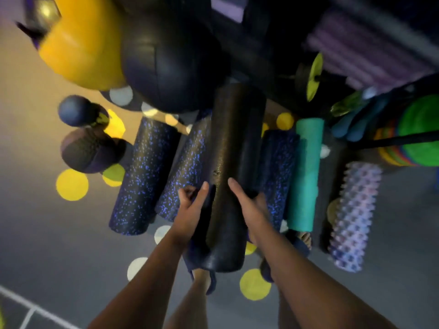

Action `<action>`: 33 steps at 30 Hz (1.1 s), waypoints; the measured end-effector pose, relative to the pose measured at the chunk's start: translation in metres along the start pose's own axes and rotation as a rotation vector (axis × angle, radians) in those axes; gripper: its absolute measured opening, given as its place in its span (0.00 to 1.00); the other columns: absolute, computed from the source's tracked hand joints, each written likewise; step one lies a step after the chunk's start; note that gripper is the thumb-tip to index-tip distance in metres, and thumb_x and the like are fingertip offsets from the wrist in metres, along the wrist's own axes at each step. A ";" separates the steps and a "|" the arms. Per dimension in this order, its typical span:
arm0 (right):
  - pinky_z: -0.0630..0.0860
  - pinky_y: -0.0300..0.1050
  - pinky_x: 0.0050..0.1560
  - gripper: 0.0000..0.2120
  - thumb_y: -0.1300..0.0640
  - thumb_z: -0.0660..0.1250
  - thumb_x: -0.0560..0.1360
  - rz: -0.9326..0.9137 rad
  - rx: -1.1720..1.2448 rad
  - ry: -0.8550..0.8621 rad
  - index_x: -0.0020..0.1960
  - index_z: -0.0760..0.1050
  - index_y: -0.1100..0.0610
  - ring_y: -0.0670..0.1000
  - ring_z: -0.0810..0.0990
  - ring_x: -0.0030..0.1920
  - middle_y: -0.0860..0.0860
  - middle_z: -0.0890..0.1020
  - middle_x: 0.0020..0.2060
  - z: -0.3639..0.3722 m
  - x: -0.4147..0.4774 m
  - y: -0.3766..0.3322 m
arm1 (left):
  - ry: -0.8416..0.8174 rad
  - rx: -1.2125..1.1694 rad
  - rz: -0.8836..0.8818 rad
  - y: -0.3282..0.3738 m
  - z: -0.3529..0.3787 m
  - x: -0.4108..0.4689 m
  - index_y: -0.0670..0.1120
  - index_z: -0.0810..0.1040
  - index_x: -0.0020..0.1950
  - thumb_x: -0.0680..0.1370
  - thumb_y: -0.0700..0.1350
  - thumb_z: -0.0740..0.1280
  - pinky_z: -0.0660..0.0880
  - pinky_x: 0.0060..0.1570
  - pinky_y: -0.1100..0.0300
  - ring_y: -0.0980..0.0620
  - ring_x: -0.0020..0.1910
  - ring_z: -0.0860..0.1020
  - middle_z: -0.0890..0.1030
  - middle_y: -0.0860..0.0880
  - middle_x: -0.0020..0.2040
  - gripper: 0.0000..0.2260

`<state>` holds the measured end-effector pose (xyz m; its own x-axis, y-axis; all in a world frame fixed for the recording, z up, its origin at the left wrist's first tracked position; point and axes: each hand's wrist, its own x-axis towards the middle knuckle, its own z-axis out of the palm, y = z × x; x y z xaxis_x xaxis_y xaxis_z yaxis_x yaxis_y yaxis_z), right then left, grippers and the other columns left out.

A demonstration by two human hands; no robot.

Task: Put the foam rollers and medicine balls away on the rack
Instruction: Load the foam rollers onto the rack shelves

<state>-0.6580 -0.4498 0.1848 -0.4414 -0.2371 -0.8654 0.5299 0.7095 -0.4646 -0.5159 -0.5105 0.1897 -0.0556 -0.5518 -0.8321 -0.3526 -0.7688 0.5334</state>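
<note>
While we look steeply down from head height, a grey floor [59, 233] dotted with yellow and white spots [72, 184] fills the view, with a dark rack [249, 55] and purple mats [356, 51] blurred along the top. We see a large yellow ball [78, 43] and a large black ball [171, 62] near the rack, two small dark balls [76, 110] at left, and blue-speckled rollers [147, 172], a teal roller [305, 174] and a knobbly lilac roller [356, 214] lying side by side. Over them is a long black foam roller [228, 150], clasped between both hands: the left hand [192, 207] grips its left side, thumb straight along it, and the right hand [247, 205] curls round its right side.
</note>
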 end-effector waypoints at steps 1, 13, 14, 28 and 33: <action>0.83 0.52 0.56 0.45 0.27 0.80 0.51 -0.054 0.005 0.014 0.61 0.77 0.49 0.48 0.85 0.53 0.47 0.86 0.55 -0.002 -0.019 -0.023 | 0.001 -0.030 0.012 0.027 -0.002 -0.019 0.57 0.70 0.51 0.63 0.76 0.70 0.73 0.66 0.42 0.52 0.51 0.80 0.80 0.52 0.49 0.29; 0.66 0.44 0.74 0.45 0.31 0.72 0.67 -0.646 -0.366 -0.173 0.76 0.62 0.48 0.48 0.71 0.71 0.48 0.72 0.70 -0.091 -0.151 -0.275 | 0.026 -0.149 0.544 0.252 0.081 -0.187 0.51 0.63 0.73 0.72 0.54 0.70 0.74 0.57 0.62 0.67 0.55 0.79 0.78 0.55 0.63 0.32; 0.62 0.41 0.75 0.45 0.35 0.73 0.70 -0.678 -0.387 -0.185 0.79 0.58 0.50 0.48 0.67 0.73 0.49 0.68 0.72 -0.107 -0.151 -0.291 | 0.019 -0.149 0.562 0.262 0.096 -0.186 0.52 0.62 0.74 0.71 0.53 0.72 0.75 0.56 0.62 0.65 0.57 0.79 0.77 0.55 0.63 0.34; 0.64 0.58 0.72 0.28 0.42 0.38 0.83 -0.998 -1.547 0.037 0.74 0.67 0.47 0.57 0.72 0.71 0.51 0.75 0.71 -0.255 -0.033 -0.445 | 0.207 0.131 0.654 0.433 0.178 -0.147 0.67 0.42 0.78 0.51 0.67 0.84 0.73 0.69 0.49 0.56 0.68 0.76 0.76 0.56 0.71 0.68; 0.73 0.51 0.58 0.20 0.46 0.51 0.86 -0.956 -1.055 0.101 0.60 0.77 0.55 0.58 0.79 0.59 0.55 0.82 0.54 -0.325 -0.044 -0.394 | -0.010 0.006 0.723 0.439 0.224 -0.193 0.55 0.49 0.83 0.66 0.47 0.81 0.75 0.67 0.51 0.58 0.60 0.81 0.80 0.53 0.64 0.55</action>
<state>-1.0826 -0.5036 0.4664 -0.3885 -0.8820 -0.2669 -0.7536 0.4708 -0.4587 -0.8691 -0.6692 0.5504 -0.2857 -0.9188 -0.2723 -0.2295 -0.2103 0.9503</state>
